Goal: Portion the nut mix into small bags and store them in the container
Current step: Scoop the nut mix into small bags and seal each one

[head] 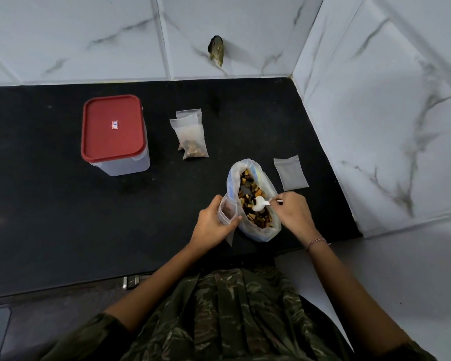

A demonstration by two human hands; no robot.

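A large clear bag of nut mix (253, 196) stands open on the black counter near its front edge. My right hand (293, 212) holds a white plastic spoon (261, 203) with its bowl down in the mix. My left hand (214, 222) grips a small clear zip bag (228, 211), mouth held open, right beside the big bag. Two filled small bags (192, 138) lie overlapping in the middle of the counter. One empty small bag (290, 173) lies flat to the right. The clear container with its red lid (112, 126) closed stands at the left.
The black counter (50, 204) ends at white marble-tiled walls (388, 113) behind and to the right, forming a corner. A dark hole (216, 49) breaks the back wall. A metal handle (130, 281) shows below the counter's front edge.
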